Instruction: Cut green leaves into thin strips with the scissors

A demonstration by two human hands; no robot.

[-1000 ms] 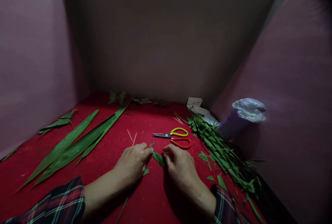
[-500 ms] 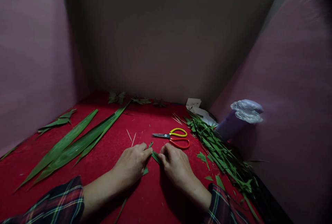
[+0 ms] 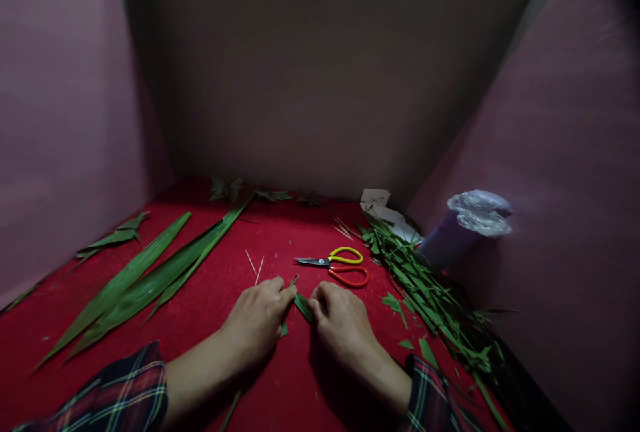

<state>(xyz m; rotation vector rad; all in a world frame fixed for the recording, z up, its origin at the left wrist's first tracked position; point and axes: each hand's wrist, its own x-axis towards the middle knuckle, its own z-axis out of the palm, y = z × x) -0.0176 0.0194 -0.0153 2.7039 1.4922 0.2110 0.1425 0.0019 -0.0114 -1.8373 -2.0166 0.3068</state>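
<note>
The right hand (image 3: 344, 322) has edged nearer the left hand (image 3: 261, 315) within the last second, leaving less green leaf strip (image 3: 303, 308) showing between them — apparently mid-shaping. Both hands pinch the strip over the red table covering (image 3: 300, 382), on the near side of the scissors (image 3: 321, 262).

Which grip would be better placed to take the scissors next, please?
Probably the right grip: the scissors lie just beyond it, handles nearest, while their blade end is nearer the left grip. Both seem to pinch the green leaf.
</note>
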